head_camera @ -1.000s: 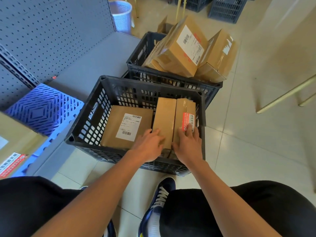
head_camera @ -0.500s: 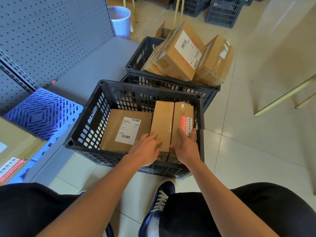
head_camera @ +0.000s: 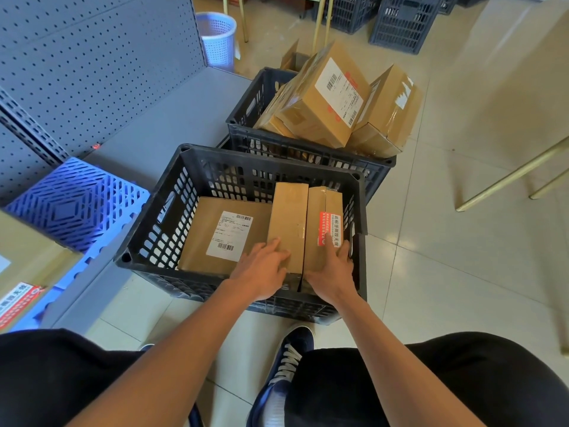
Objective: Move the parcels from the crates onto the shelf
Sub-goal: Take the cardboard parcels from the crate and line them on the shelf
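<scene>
Scene: I look down into the near crate (head_camera: 147, 241), a black slatted bin on the tiled floor, my two bare hands reaching over its front rim.

Left hand: my left hand (head_camera: 261, 269) lies on the near end of the plain upright parcel (head_camera: 289, 223), fingers spread over its top edge and slightly bent; I judge it a steadying touch, not yet a full grip.

Right hand: my right hand (head_camera: 334, 272) lies against the near end of the red-labelled parcel (head_camera: 324, 223), fingers straight along its face and holding nothing round.

Why two hands: the two upright parcels stand pressed side by side at the right of the near crate, so I read this as bracketing the pair to lift them together.

Flat parcel: a wider parcel (head_camera: 221, 235) lies label-up in the left part of the near crate, untouched.

Far crate: directly behind the near crate, a second crate (head_camera: 246, 118) is heaped with tilted boxes (head_camera: 323, 97) rising above its rim.

Shelf: the grey shelf (head_camera: 172, 124) runs left of the near crate, carrying a blue mat (head_camera: 67, 204) and one box (head_camera: 27, 260) at its near end.

Stage: early, by my reckoning; most parcels remain crated.
</scene>
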Demonstrator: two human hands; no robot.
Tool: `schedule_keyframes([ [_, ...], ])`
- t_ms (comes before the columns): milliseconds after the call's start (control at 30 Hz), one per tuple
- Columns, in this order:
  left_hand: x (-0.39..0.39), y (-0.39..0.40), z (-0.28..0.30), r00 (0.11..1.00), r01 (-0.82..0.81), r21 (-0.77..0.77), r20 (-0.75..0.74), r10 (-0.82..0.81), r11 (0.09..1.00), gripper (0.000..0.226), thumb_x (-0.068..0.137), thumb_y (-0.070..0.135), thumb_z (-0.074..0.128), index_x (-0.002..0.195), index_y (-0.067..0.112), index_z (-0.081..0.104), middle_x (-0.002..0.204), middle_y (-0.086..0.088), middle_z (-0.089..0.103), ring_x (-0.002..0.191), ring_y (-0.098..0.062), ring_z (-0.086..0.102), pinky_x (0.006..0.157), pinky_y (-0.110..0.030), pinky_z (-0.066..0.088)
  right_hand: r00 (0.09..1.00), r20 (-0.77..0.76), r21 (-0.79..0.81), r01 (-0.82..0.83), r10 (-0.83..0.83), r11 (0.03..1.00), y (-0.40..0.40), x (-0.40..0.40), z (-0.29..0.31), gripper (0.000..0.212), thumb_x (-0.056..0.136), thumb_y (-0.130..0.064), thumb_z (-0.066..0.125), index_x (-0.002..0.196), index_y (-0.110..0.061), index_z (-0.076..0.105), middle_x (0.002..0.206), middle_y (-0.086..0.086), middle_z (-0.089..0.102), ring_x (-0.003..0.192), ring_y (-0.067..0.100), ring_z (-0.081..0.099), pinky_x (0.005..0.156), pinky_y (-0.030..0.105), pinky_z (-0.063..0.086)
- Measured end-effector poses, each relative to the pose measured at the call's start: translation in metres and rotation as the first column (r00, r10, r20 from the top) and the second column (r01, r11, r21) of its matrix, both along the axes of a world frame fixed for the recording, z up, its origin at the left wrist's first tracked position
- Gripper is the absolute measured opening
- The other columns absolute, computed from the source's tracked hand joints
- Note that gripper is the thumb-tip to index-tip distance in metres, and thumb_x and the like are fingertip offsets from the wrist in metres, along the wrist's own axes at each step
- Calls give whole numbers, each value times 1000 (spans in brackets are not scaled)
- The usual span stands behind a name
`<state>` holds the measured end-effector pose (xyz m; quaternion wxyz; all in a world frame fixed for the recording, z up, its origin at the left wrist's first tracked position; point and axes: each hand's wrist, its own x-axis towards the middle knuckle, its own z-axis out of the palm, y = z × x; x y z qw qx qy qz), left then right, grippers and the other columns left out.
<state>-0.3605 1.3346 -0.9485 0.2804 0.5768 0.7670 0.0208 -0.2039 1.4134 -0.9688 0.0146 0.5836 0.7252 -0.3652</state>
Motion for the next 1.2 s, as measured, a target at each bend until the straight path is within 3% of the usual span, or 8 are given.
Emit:
schedule_keyframes([
  [100, -1, 0, -1, 1000, -4, 6, -6, 4, 1000, 53, 103, 31, 52, 154, 31, 37, 168, 4, 14, 151, -25, 19, 118, -56, 30, 996, 58, -49, -65, 68, 997, -1, 1, 0, 125, 85, -29, 80, 155, -40, -23, 163, 4, -32, 153, 44, -4, 119, 57, 27],
  [167, -1, 0, -1, 1000, -3, 4, -7, 3, 1000, 53, 103, 30, 52, 154, 31, 37, 168, 4, 14, 151, -24, 20, 119, -56, 30, 994, 70, -31, -77, 79, 997, -3, 0, -1, 129, 83, -30, 82, 154, -41, -26, 162, 4, -35, 152, 46, 0, 117, 56, 30],
  [500, 0, -3, 1, 1000, 1, 8, 0, -1, 1000, 56, 103, 31, 53, 156, 30, 34, 169, 3, 12, 152, -24, 17, 119, -54, 30, 999, -31, 141, -17, 22, 990, -10, 7, 24, 129, 78, -36, 84, 158, -32, -17, 166, 6, -12, 144, 41, 24, 113, 51, 39],
  [667, 3, -6, 18, 999, -13, 56, 41, 11, 998, 54, 103, 31, 53, 155, 27, 36, 167, -3, 19, 153, -26, 16, 121, -51, 27, 997, -75, 263, -2, 23, 965, -12, 15, 53, 126, 74, -42, 85, 157, -36, -9, 166, 2, -6, 140, 37, 31, 109, 52, 46],
  [800, 15, -9, 48, 963, -155, 154, 245, 114, 976, 53, 106, 39, 47, 156, 27, 34, 163, 0, 33, 148, -22, 32, 117, -44, 34, 994, -100, 370, 0, 40, 929, -20, 20, 75, 125, 70, -49, 85, 156, -39, -5, 163, 5, 2, 133, 37, 39, 100, 55, 52],
  [1000, 28, -21, 106, 835, -358, 280, 522, 172, 891, 51, 105, 42, 48, 154, 35, 37, 154, 6, 46, 138, -12, 45, 104, -29, 38, 990, -107, 486, -26, 89, 873, -41, 26, 122, 125, 70, -48, 83, 157, -34, -5, 165, 8, 0, 133, 40, 39, 102, 54, 51],
  [1100, 29, -30, 131, 778, -420, 327, 611, 150, 847, 51, 104, 40, 52, 153, 38, 38, 153, 12, 46, 138, -9, 45, 113, -40, 41, 987, -99, 548, -54, 129, 835, -57, 27, 146, 124, 74, -41, 81, 158, -33, -10, 167, 10, -6, 139, 41, 33, 107, 54, 45],
  [1200, 33, -40, 157, 740, -444, 360, 664, 109, 821, 47, 104, 33, 54, 149, 41, 42, 137, 20, 57, 128, -5, 53, 107, -45, 48, 984, -89, 621, -67, 155, 781, -75, 23, 163, 124, 76, -37, 82, 158, -32, -11, 168, 11, -6, 143, 40, 30, 111, 52, 42],
])
